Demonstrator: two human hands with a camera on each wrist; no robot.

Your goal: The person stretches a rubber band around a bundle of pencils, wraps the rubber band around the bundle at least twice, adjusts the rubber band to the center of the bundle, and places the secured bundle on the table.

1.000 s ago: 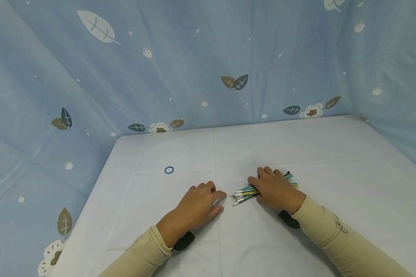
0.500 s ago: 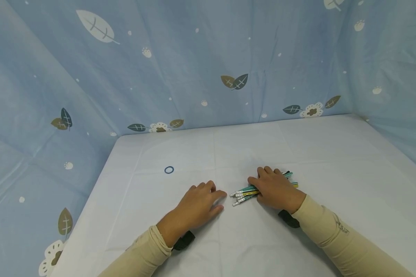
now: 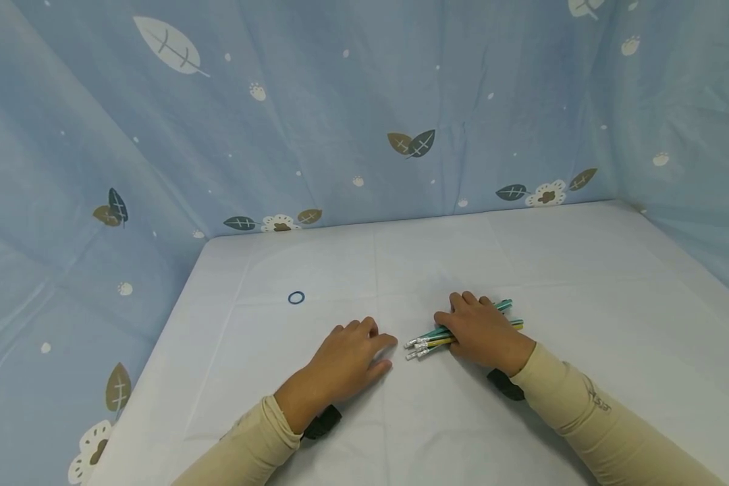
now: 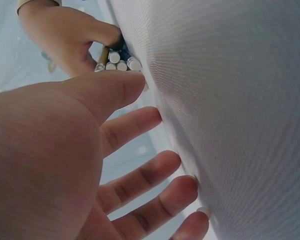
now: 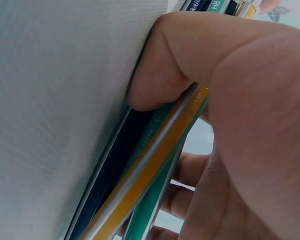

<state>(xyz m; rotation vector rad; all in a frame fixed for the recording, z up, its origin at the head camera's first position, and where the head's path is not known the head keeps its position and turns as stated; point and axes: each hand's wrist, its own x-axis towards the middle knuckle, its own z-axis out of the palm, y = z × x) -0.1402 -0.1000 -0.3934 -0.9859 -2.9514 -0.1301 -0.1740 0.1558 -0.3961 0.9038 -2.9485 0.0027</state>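
My right hand [image 3: 482, 334] grips a bunch of pencils [image 3: 428, 339] low over the white table, thumb on one side and fingers on the other. Green, yellow and dark blue barrels show in the right wrist view, where a yellow pencil [image 5: 155, 165] lies slantwise across the others. White erasers [image 4: 122, 65] at the pencil ends point toward my left hand [image 3: 349, 361], which rests on the cloth with its fingers loosely spread and nothing in them. The left fingertips are a short way from the eraser ends. Part of the bunch is hidden under the right hand.
A small blue ring [image 3: 296, 298] lies on the white cloth-covered table [image 3: 559, 263], beyond my left hand. Blue patterned curtains [image 3: 340, 101] hang along the table's back and sides. A dark wrist camera [image 3: 323, 422] sits under each wrist.
The pencils have shifted and turned slightly within my right hand, their eraser ends drawing closer together. Both hands stay in the same places, and the blue ring has not moved.
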